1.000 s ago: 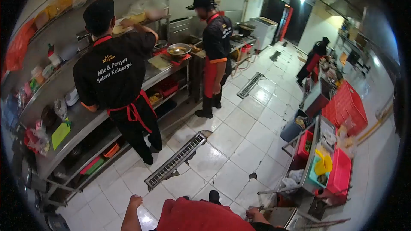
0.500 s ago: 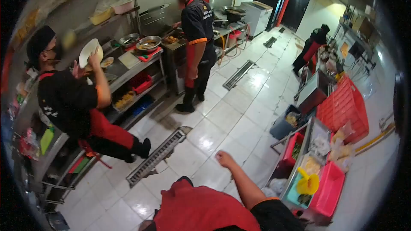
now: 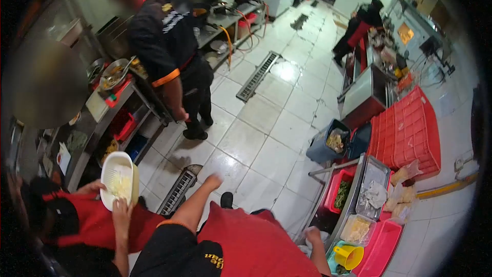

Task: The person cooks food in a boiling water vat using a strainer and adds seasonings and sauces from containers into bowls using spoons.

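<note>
My left hand (image 3: 211, 181) is stretched forward above the tiled floor, away from any object; motion smears its fingers. Low at the right, my right hand (image 3: 312, 235) hangs beside the steel table (image 3: 334, 220), close to a whitish plastic bag (image 3: 306, 249). Its fingers are too blurred to read. To my left, a co-worker in a red apron (image 3: 110, 225) holds a cream-coloured basket (image 3: 134, 184) with pale chopped food in it, tilted toward me.
Another person (image 3: 166, 41) stands by the cooking counter at left; a third (image 3: 359, 31) bends at the far right counter. A grey bin (image 3: 320, 149), a red crate (image 3: 407, 131) and a yellow jug (image 3: 348, 256) are on the right. Floor drains (image 3: 177, 195) run along the aisle.
My view has moved forward and my arms have swung: the left is now out front, the right back by the table. The co-worker at left has turned toward me and lowered the basket.
</note>
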The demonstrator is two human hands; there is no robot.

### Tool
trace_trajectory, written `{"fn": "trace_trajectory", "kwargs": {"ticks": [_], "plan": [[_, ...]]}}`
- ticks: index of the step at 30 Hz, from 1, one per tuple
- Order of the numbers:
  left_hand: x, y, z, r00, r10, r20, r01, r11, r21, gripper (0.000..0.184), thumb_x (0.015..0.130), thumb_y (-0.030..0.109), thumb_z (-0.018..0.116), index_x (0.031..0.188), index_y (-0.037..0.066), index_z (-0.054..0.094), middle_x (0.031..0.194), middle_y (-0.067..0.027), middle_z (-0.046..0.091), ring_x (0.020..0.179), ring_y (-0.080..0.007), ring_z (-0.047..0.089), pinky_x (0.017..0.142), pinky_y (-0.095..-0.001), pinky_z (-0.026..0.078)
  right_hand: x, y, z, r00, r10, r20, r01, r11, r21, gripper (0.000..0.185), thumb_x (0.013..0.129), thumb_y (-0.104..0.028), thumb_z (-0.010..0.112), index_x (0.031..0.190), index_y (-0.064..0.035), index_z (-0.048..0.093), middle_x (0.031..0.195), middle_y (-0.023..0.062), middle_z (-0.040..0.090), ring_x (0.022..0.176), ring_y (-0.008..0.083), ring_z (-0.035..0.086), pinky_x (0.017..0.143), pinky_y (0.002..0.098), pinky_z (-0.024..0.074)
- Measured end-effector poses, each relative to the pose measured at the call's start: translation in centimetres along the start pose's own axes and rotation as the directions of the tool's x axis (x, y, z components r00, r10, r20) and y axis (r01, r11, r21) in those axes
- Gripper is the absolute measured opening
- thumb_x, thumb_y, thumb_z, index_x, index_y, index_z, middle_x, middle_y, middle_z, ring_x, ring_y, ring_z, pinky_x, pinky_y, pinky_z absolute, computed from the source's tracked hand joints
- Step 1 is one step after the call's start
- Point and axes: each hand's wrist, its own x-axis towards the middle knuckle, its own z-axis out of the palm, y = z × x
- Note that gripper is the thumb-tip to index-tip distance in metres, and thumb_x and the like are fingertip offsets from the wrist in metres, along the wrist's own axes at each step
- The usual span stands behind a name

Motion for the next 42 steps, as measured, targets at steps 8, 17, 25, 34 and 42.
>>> {"fn": "trace_trajectory", "kwargs": {"ticks": [8, 17, 25, 34, 42], "plan": [[18.4, 31.1, -5.8, 0.904, 0.427, -0.022, -0.423, 0.886, -0.191, 0.031, 0.082, 0.029, 0.06, 0.096, 0.001, 0.062, 0.096, -0.0208, 0.065, 0.089, -0.0366, 0.062, 0.078, -0.0427, 0.049, 7.8, 0.7, -9.1, 0.76, 0.618, 0.199, -0.38, 0.174, 0.909, 0.009, 0.088, -0.014, 0.053, 0.082, -0.0083, 0.056, 0.067, 0.0035, 0.055, 0.049, 0.0134, 0.052, 0.041, 0.0271, 0.0417], [30.5, 32.3, 2.1, 0.91, -0.37, -0.185, 0.191, 0.773, -0.605, 0.036, 0.082, 0.026, 0.061, 0.11, 0.004, 0.058, 0.105, -0.0201, 0.065, 0.098, -0.0312, 0.062, 0.086, -0.0361, 0.05, 35.6, 19.7, -27.1, 0.96, 0.258, 0.11, -0.199, 0.347, 0.917, 0.031, 0.086, -0.017, 0.054, 0.112, 0.0, 0.051, 0.083, 0.0054, 0.057, 0.059, 0.0124, 0.054, 0.045, 0.0237, 0.0426], [49.5, 38.9, 4.7, 0.899, -0.37, -0.236, 0.062, 0.639, -0.767, 0.038, 0.086, 0.03, 0.062, 0.113, 0.003, 0.059, 0.1, -0.0116, 0.065, 0.089, -0.0225, 0.063, 0.071, -0.0348, 0.052, 59.5, 27.1, -48.7, 0.987, 0.146, -0.069, -0.031, 0.593, 0.805, 0.023, 0.092, -0.014, 0.053, 0.11, 0.0012, 0.051, 0.083, 0.0055, 0.055, 0.059, 0.0128, 0.052, 0.051, 0.0267, 0.0436], [71.7, 56.0, -7.7, 0.938, -0.344, -0.046, 0.186, 0.61, -0.771, 0.032, 0.083, 0.026, 0.06, 0.099, -0.001, 0.062, 0.101, -0.0172, 0.066, 0.093, -0.0271, 0.063, 0.082, -0.0356, 0.049, 71.7, 32.3, -54.7, 0.884, 0.418, 0.211, -0.444, 0.604, 0.662, 0.013, 0.093, -0.015, 0.056, 0.09, -0.003, 0.053, 0.077, 0.0055, 0.053, 0.059, 0.0158, 0.05, 0.054, 0.0331, 0.0445], [91.6, 73.1, -21.7, 0.96, -0.259, 0.108, 0.242, 0.569, -0.786, 0.031, 0.085, 0.022, 0.062, 0.107, 0.0, 0.057, 0.093, -0.0099, 0.062, 0.075, -0.0181, 0.059, 0.065, -0.0313, 0.049, 83.4, 44.1, -55.6, 0.868, 0.288, 0.406, -0.468, 0.75, 0.468, 0.022, 0.092, -0.015, 0.052, 0.079, -0.0003, 0.061, 0.072, 0.0106, 0.059, 0.062, 0.0195, 0.057, 0.055, 0.0353, 0.0459]]}}
